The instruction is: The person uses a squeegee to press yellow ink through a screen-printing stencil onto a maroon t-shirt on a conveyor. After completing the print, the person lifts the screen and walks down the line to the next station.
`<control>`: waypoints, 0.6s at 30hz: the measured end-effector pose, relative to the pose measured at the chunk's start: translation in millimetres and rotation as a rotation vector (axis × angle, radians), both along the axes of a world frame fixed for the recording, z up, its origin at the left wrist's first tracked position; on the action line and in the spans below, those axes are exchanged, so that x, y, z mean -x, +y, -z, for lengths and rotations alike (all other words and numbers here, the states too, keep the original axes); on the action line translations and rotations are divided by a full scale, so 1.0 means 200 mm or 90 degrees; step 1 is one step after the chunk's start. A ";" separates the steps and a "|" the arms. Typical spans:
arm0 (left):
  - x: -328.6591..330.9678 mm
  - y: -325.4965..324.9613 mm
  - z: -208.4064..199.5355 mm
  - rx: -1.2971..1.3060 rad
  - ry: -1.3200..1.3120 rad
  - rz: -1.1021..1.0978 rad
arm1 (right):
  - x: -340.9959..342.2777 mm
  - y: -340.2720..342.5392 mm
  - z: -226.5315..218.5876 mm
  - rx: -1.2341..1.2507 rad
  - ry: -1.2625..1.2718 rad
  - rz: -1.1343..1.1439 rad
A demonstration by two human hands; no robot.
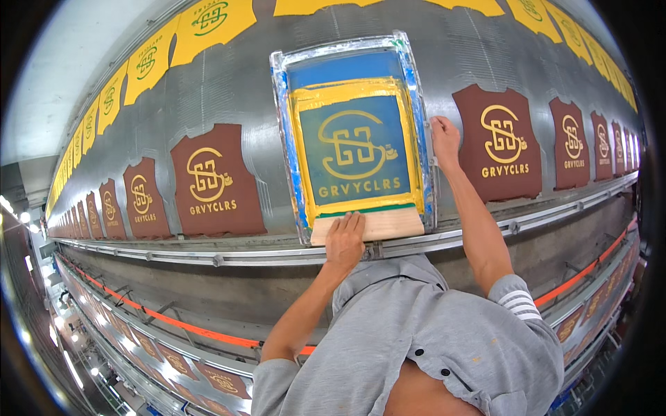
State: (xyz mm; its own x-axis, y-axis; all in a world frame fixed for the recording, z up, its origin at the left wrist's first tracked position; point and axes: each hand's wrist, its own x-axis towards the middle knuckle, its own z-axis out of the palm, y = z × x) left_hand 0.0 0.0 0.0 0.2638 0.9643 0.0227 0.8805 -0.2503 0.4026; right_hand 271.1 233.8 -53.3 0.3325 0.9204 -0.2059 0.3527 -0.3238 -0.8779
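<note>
A screen-printing frame [279, 118] lies on the long grey table, its mesh [312, 149] showing a monogram and lettering with yellow ink around the border. Along the near end of the screen rests a wooden squeegee [392, 224] with a green blade edge. My left hand [345, 239] is closed over the squeegee's wooden handle, fingers on top and thumb side hidden. At the frame's right side, my right hand [445, 139] has its fingers curled at the metal edge. The fabric beneath the screen is hidden.
Maroon shirt panels [496, 142] with yellow prints line the table on both sides. Yellow panels [211, 28] with green prints lie along the far side. A metal rail [277, 255] runs along the near edge. Behind me are an orange strip [180, 321] and another table of maroon panels [220, 380].
</note>
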 end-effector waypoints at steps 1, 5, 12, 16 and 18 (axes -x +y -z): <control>-0.04 0.03 -0.03 0.012 -0.032 -0.003 | -0.04 -0.01 -0.04 -0.007 -0.031 -0.001; 0.11 0.17 -0.09 0.243 0.003 -0.029 | 0.07 -0.04 0.09 -0.070 -0.106 0.005; 0.10 0.68 -0.06 0.507 0.125 0.019 | 0.11 0.01 -0.04 -0.012 -0.156 -0.006; 0.18 0.91 0.03 0.697 0.141 0.081 | 0.11 0.03 -0.10 -0.180 -0.464 -0.046; 0.26 0.99 0.01 0.603 0.118 0.143 | 0.15 0.04 -0.25 -0.221 -0.454 -0.209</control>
